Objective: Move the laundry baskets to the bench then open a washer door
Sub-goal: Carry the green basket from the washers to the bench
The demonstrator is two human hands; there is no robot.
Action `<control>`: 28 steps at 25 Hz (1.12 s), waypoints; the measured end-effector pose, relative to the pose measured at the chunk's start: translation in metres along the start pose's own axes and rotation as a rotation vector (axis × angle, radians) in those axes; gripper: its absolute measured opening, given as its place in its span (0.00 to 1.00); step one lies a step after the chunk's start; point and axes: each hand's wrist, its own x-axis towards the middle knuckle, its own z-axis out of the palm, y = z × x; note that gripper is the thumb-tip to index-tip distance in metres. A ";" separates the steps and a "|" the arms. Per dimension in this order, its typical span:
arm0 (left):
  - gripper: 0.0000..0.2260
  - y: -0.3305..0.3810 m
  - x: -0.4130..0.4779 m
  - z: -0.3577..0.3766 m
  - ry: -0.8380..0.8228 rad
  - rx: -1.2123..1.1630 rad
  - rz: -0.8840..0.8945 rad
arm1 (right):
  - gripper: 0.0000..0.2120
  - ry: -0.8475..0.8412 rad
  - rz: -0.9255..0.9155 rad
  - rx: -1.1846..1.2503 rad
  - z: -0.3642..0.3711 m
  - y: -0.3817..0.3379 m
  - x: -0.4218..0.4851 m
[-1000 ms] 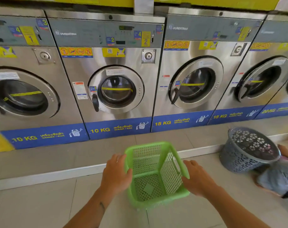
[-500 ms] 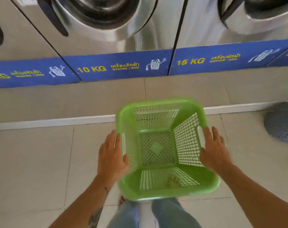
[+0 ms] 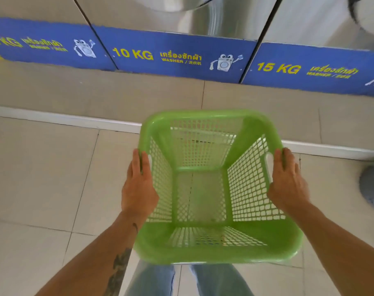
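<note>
An empty green plastic laundry basket [image 3: 216, 251] with mesh walls is lifted above the tiled floor, in front of my legs. My left hand [image 3: 139, 184] grips its left rim, fingers curled over the edge by the handle slot. My right hand [image 3: 288, 184] grips the right rim the same way. A grey round basket [image 3: 373, 189] shows only partly at the right edge, on the floor. Steel washers [image 3: 224, 18] line the top of the view; only their lower fronts and part of one door rim show. No bench is visible.
Blue "10 KG" and "15 KG" strips [image 3: 171, 56] run along the washers' bases. The machines stand on a raised tiled step with a white edge [image 3: 64, 119] in front of me. Beige floor tiles [image 3: 43, 178] spread to the left.
The view has tilted down from the washer doors to the floor. The green basket has come up and closer to my body, and both hands have settled on its side rims.
</note>
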 end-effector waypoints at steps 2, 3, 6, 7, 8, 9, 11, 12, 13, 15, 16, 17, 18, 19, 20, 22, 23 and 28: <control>0.43 -0.004 -0.027 -0.047 0.030 -0.037 -0.091 | 0.46 0.004 -0.125 -0.028 -0.047 -0.015 -0.005; 0.43 -0.008 -0.043 -0.070 0.040 -0.040 -0.135 | 0.45 -0.001 -0.179 -0.037 -0.070 -0.026 -0.010; 0.42 -0.023 -0.109 -0.134 0.098 -0.049 -0.267 | 0.44 -0.021 -0.349 -0.099 -0.130 -0.067 -0.033; 0.42 -0.029 -0.134 -0.154 0.121 -0.061 -0.312 | 0.44 -0.022 -0.405 -0.132 -0.146 -0.083 -0.044; 0.42 -0.037 -0.157 -0.169 0.142 -0.072 -0.349 | 0.43 -0.010 -0.452 -0.157 -0.160 -0.098 -0.055; 0.42 -0.046 -0.182 -0.182 0.166 -0.081 -0.384 | 0.42 0.007 -0.498 -0.171 -0.172 -0.116 -0.067; 0.42 -0.071 -0.233 -0.202 0.228 -0.104 -0.452 | 0.38 0.037 -0.603 -0.186 -0.193 -0.156 -0.096; 0.41 -0.085 -0.258 -0.209 0.258 -0.117 -0.487 | 0.37 0.052 -0.654 -0.204 -0.199 -0.177 -0.111; 0.41 -0.099 -0.283 -0.213 0.280 -0.130 -0.524 | 0.37 0.067 -0.699 -0.227 -0.203 -0.197 -0.127; 0.40 -0.131 -0.336 -0.216 0.330 -0.142 -0.608 | 0.40 0.087 -0.797 -0.273 -0.205 -0.240 -0.164; 0.40 -0.150 -0.370 -0.213 0.368 -0.145 -0.655 | 0.41 0.092 -0.851 -0.287 -0.203 -0.264 -0.190; 0.39 -0.166 -0.405 -0.211 0.407 -0.152 -0.695 | 0.42 0.097 -0.898 -0.292 -0.199 -0.286 -0.218; 0.38 -0.184 -0.440 -0.208 0.446 -0.163 -0.725 | 0.42 0.111 -0.943 -0.291 -0.193 -0.307 -0.246; 0.37 -0.202 -0.479 -0.205 0.483 -0.172 -0.759 | 0.41 0.133 -0.998 -0.286 -0.186 -0.329 -0.279; 0.36 -0.220 -0.518 -0.201 0.511 -0.184 -0.802 | 0.41 0.145 -1.054 -0.280 -0.177 -0.349 -0.313; 0.36 -0.256 -0.607 -0.186 0.570 -0.211 -0.920 | 0.40 0.147 -1.169 -0.260 -0.155 -0.392 -0.393; 0.36 -0.274 -0.647 -0.178 0.607 -0.222 -0.961 | 0.39 0.151 -1.223 -0.245 -0.144 -0.413 -0.430; 0.36 -0.339 -0.841 -0.158 0.777 -0.204 -1.204 | 0.34 0.142 -1.542 -0.207 -0.103 -0.517 -0.611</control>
